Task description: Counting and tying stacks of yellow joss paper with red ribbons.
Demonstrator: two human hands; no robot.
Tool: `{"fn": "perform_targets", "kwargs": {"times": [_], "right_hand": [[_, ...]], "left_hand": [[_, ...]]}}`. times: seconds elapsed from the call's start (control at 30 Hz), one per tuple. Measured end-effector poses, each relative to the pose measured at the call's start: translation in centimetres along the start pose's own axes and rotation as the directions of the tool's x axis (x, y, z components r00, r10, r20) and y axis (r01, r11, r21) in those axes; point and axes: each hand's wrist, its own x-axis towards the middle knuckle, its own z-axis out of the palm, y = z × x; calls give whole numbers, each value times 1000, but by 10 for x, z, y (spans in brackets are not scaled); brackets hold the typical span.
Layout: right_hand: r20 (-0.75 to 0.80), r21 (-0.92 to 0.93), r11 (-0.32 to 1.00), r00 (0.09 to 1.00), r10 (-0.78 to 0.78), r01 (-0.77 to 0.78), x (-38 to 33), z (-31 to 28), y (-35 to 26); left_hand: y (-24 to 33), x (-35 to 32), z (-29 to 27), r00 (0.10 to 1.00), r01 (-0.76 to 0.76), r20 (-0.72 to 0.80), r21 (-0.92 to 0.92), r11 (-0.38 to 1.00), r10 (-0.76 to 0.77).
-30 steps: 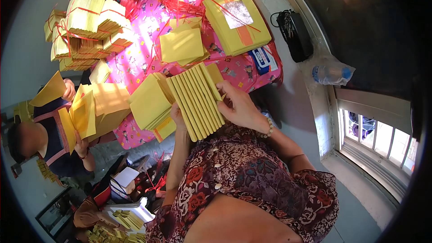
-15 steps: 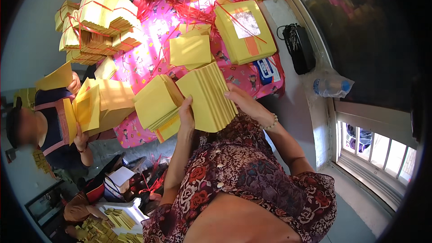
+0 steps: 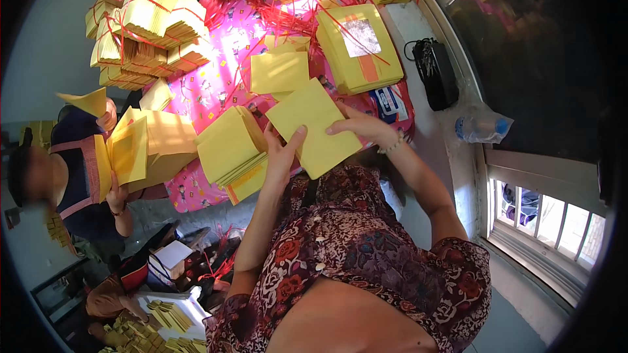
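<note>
A squared bundle of yellow papers (image 3: 315,140) is held between my two hands above the near edge of the table, its flat face turned up. My left hand (image 3: 281,150) grips its left side, thumb on top and fingers mostly hidden underneath. From the right, my right hand (image 3: 367,125) closes on the opposite side, its thumb also pressed on the face. Just left of my left hand lies a fanned stack of yellow papers (image 3: 226,140). Beyond the bundle sits a smaller yellow pile (image 3: 279,72).
A pink patterned cloth (image 3: 209,88) covers the table. Tied yellow bundles (image 3: 150,10) rise at the far left. A large yellow stack (image 3: 366,68) and a blue-white packet (image 3: 390,103) lie right. A bagged bottle (image 3: 483,128) rests on the sill. At left a co-worker (image 3: 85,170) handles yellow paper.
The bundle has turned from showing its layered edges to showing a flat, squared face. Both my thumbs have come onto that face. The co-worker's far hand shifts its yellow sheet slightly.
</note>
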Motion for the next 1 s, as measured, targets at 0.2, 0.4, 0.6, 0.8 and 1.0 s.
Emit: {"fn": "perform_targets", "kwargs": {"times": [0.2,0.4,0.6,0.8,1.0], "right_hand": [[230,-618,778,921,315,-112,4,-29,-55],[302,-935,340,732,611,102,36,6,-89],[469,-880,417,544,696,225,67,25,-90],[310,-947,229,820,481,223,65,3,-102],[-147,-675,658,814,-562,333,-12,-17,-80]], "left_hand": [[57,-13,6,775,-456,239,852,257,585],[61,33,17,713,-630,697,684,368,-76],[32,47,4,616,-256,686,639,726,-387],[7,40,-12,743,-5,515,643,766,-428],[-18,18,-22,804,402,496,-47,914,-328]]}}
